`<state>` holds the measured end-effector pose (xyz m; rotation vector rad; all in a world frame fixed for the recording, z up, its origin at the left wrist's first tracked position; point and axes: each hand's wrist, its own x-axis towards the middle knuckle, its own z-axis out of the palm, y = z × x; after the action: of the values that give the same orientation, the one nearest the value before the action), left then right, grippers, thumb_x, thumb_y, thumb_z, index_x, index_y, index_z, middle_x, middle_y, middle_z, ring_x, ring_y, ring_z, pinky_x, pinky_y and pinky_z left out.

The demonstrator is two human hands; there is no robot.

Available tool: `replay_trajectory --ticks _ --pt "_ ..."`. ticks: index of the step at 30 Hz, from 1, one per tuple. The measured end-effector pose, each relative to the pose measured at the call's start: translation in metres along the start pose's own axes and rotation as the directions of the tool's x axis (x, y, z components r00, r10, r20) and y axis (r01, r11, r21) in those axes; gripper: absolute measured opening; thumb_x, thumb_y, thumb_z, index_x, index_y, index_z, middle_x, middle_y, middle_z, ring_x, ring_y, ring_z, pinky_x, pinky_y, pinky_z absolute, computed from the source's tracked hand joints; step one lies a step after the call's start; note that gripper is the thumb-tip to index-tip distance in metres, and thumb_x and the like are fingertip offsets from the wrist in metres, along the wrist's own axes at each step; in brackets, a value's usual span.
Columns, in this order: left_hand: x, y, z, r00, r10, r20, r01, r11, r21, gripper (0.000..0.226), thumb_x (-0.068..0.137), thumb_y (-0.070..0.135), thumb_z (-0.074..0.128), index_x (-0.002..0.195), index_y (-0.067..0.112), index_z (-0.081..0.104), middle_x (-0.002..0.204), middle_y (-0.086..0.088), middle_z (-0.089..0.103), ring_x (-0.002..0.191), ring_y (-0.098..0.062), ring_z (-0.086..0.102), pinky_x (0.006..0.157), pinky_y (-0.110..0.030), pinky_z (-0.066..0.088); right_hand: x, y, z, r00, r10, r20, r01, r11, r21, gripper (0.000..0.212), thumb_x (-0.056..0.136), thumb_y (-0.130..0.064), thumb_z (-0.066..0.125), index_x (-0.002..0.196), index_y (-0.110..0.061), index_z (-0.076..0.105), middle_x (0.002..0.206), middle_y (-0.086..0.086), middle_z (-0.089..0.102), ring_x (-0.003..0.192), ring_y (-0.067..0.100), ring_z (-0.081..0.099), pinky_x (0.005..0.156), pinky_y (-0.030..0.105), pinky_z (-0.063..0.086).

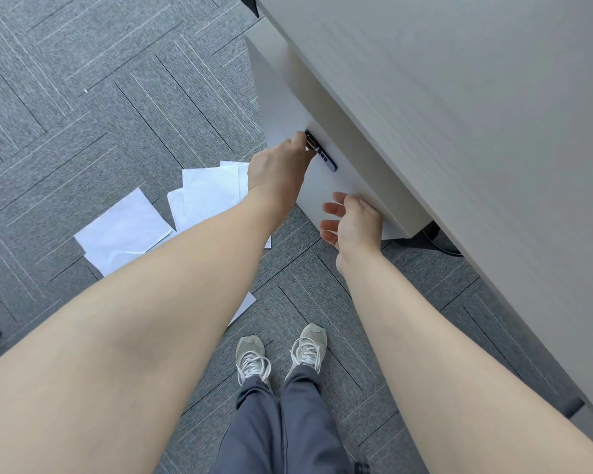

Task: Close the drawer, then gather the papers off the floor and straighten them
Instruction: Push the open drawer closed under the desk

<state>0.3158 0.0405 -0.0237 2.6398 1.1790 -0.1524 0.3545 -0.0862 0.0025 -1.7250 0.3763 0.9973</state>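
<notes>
Looking straight down from head height, the view takes in both bare forearms reaching toward a low white pedestal cabinet [288, 107] tucked under a pale desk top [459, 114] with a faint linear wood grain. Left hand [279, 169]: knuckles up, fingers curled at the upper end of a slim dark handle [320, 150], a glossy bar with rounded ends set on the smooth matte drawer front [326, 186]; the fingertips are hidden behind the hand, so whether they pinch the bar or a small metallic piece beside it cannot be told. Right hand [353, 222]: loosely cupped, fingers relaxed and slightly spread, holding nothing, poised just beside the lower part of the drawer front; contact with the panel cannot be confirmed. Whether the drawer sits flush with the cabinet body cannot be judged from this angle. Papers [127, 230]: several plain white rectangular sheets lie flat and fanned in overlapping disorder on the floor to the left of the cabinet, partly hidden under the left forearm, with one corner showing below that arm. Floor: grey carpet tiles [83, 97] of short, speckled pile, marked with thin parallel light and dark lines laid at alternating angles. Lower centre: two worn grey-beige laced sneakers [308, 343] with white laces, below the cuffs of grey-blue trousers [288, 422] of smooth woven cloth.
</notes>
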Motion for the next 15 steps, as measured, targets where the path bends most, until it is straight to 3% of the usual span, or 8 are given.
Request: replay_trajectory --ticks 10,15 --pt "0.0026 0.0014 0.0007 0.999 0.038 0.002 -0.038 0.998 0.042 0.035 0.104 0.031 0.03 0.115 0.004 0.048 0.106 -0.017 0.069 0.094 -0.042 0.065 0.062 -0.036 0.029 0.0019 0.0036 -0.0021 1.0 -0.017 0.005 0.017 1.0 -0.019 0.028 0.101 -0.021 0.038 0.096 -0.016 0.065 0.079 0.0 0.069 0.049 0.013 0.056 0.05 0.023 0.045" --pt "0.0031 0.0011 0.0047 0.999 0.05 -0.013 -0.05 0.997 0.059 0.025 0.104 0.018 0.03 0.114 0.004 0.049 0.101 -0.017 0.07 0.087 -0.044 0.065 0.06 -0.038 0.029 0.0018 0.0034 -0.0016 1.0 -0.018 0.01 0.018 1.0 -0.013 0.028 0.102 -0.021 0.038 0.098 -0.015 0.065 0.08 0.0 0.069 0.051 0.014 0.055 0.05 0.023 0.045"
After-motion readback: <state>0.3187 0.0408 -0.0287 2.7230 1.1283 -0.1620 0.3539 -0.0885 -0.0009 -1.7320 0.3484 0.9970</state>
